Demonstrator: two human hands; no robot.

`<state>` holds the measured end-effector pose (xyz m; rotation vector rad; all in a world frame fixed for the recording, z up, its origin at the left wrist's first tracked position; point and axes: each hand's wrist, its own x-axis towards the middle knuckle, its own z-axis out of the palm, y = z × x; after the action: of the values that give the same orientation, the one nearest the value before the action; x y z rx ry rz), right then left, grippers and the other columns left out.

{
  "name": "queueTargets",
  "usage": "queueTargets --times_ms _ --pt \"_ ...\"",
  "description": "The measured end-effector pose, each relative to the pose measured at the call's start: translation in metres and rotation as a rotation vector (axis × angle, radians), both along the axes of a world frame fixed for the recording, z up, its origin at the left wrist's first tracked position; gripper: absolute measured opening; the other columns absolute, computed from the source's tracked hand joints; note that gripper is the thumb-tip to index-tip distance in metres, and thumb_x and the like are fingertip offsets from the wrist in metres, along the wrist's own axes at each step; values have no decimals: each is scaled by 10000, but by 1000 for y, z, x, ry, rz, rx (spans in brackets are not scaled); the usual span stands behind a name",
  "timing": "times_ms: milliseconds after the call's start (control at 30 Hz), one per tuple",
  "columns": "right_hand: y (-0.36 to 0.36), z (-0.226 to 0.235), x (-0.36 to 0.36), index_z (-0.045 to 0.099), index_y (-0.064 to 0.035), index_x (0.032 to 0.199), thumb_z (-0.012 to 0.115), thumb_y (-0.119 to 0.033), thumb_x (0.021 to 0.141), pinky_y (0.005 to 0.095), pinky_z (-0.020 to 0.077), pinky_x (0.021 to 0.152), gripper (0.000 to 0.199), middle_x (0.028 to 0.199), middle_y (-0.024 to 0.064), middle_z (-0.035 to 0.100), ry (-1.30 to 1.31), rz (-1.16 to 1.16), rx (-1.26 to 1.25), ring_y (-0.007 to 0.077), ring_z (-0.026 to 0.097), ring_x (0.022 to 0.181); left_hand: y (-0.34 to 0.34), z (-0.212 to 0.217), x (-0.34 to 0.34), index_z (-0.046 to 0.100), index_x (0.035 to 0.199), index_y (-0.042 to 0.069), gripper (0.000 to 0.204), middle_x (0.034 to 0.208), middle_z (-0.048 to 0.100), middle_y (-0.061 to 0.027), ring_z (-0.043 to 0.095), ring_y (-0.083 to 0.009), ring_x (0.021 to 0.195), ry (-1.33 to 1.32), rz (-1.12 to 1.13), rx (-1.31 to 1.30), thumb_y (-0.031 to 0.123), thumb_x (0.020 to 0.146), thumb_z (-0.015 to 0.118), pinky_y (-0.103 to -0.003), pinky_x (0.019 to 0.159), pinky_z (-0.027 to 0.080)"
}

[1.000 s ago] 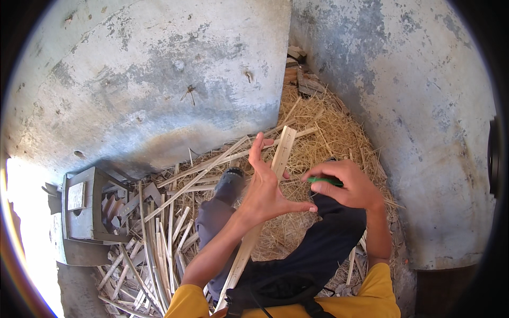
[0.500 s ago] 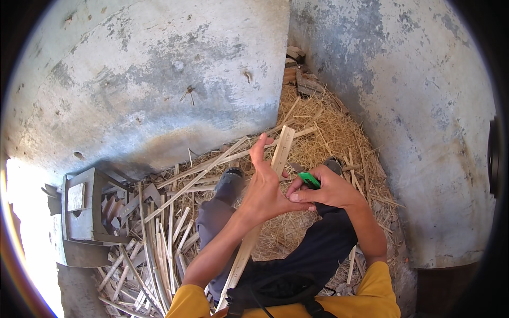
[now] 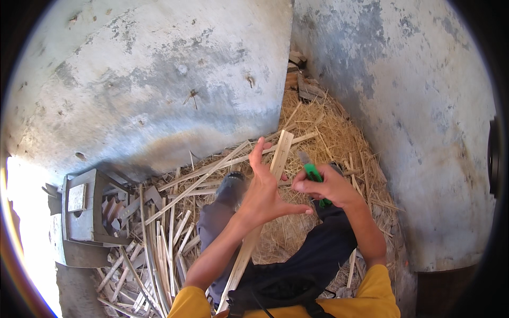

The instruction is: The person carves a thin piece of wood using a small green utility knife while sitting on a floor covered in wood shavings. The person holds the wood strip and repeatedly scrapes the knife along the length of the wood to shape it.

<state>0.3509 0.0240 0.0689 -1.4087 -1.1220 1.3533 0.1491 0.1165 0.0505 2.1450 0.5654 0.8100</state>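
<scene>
A long flat strip of pale wood or bamboo (image 3: 281, 151) slants from my lap up past my left hand (image 3: 261, 196). The fingers of that hand curl round the strip, with fingertips showing at its right edge. Its thumb sticks out to the right, away from the strip. In my right hand (image 3: 331, 186) is a green utility knife (image 3: 313, 172), its blade out and pointing up and away from me. The blade is apart from the strip, a little to its right. My palm hides part of the strip.
Split strips (image 3: 164, 244) lie piled on the floor at left, beside a grey box-like stand (image 3: 85, 206). Straw-like shavings (image 3: 331, 130) heap in the corner. Worn walls (image 3: 175, 69) rise ahead and at right. My dark-trousered legs (image 3: 302, 249) are spread beneath my hands.
My right hand has drawn slightly away from my left thumb and turned the knife, so its blade now shows. The left thumb stands free. The strip has barely moved.
</scene>
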Motion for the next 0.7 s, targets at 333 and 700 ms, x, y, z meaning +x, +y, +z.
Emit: queueTargets --times_ms 333,700 --pt "127 -39 70 729 -22 1252 660 -221 1059 214 286 462 285 711 -91 447 245 -411 154 25 381 506 27 -14 -46 -153 1620 -10 1366 1501 281 -265 648 -253 1063 -103 74 -398 93 805 938 -381 932 603" --pt "339 -30 26 436 -150 1635 663 -218 1007 441 576 699 671 939 144 753 -819 -445 519 301 717 752 42 -31 -77 -69 1614 6 1060 1411 371 -219 690 -273 1113 -179 102 -361 -63 925 735 -354 919 623"
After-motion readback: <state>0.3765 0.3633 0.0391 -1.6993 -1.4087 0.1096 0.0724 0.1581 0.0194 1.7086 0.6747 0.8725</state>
